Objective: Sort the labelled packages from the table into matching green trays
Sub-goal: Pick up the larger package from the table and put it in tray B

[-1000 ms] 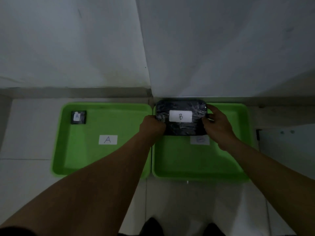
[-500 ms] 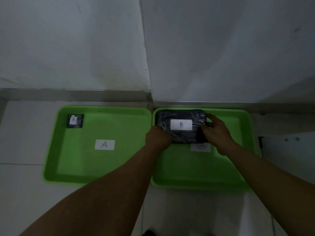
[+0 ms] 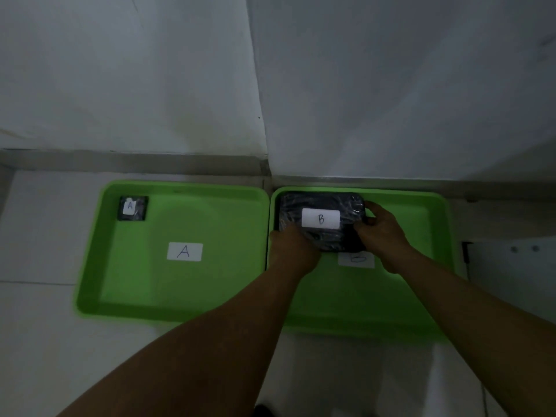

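Observation:
Two green trays lie side by side on the white floor by the wall. The left tray [image 3: 126, 284] bears a paper label "A"; the right tray [image 3: 421, 284] has a label partly hidden by the package. A large black wrapped package marked "B" [image 3: 319, 206] sits in the far left corner of the right tray. My left hand [image 3: 293, 251] grips its near left corner and my right hand [image 3: 382, 233] grips its right end. A small black package marked "A" [image 3: 132, 208] lies in the far left corner of the left tray.
A white wall and a grey skirting strip [image 3: 135, 162] run just behind the trays. A white panel with a dark fitting [image 3: 466, 251] stands to the right of the right tray. White floor tiles lie to the left and near me.
Both hands have lowered the "B" package into the far left corner of the right tray. My view has shifted slightly, so the trays sit lower in the picture.

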